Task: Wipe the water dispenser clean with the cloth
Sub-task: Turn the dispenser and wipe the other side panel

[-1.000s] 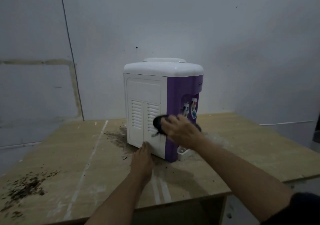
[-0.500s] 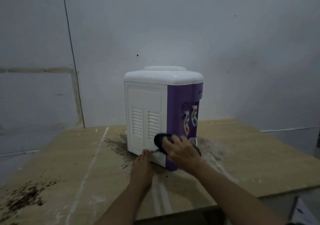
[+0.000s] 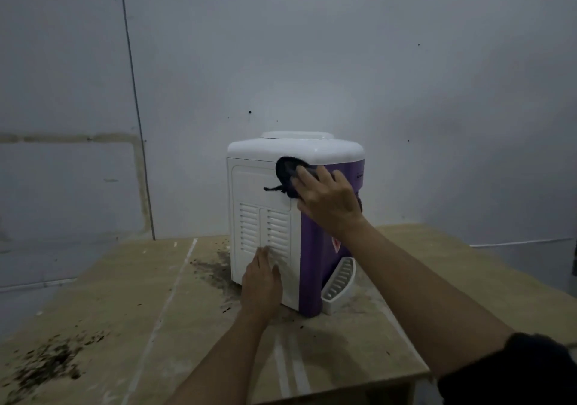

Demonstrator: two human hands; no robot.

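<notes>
A white and purple water dispenser (image 3: 265,186) stands on a wooden table (image 3: 125,311), its vented white side towards me. My right hand (image 3: 327,198) presses a dark cloth (image 3: 287,170) flat against the dispenser's upper front corner, just under the white lid. A loose strand of the cloth hangs to the left. My left hand (image 3: 262,283) rests with straight fingers against the lower white side panel, over the vents. The taps on the purple front are mostly hidden behind my right forearm.
A white drip tray (image 3: 338,283) juts from the dispenser's base on the right. Dark crumbs and dirt lie on the table at the near left (image 3: 46,364) and beside the dispenser's base (image 3: 215,273). A grey wall stands close behind.
My right hand has swept the cloth up from the dispenser's lower corner to just under the lid. My left hand has slid up from the base onto the vents.
</notes>
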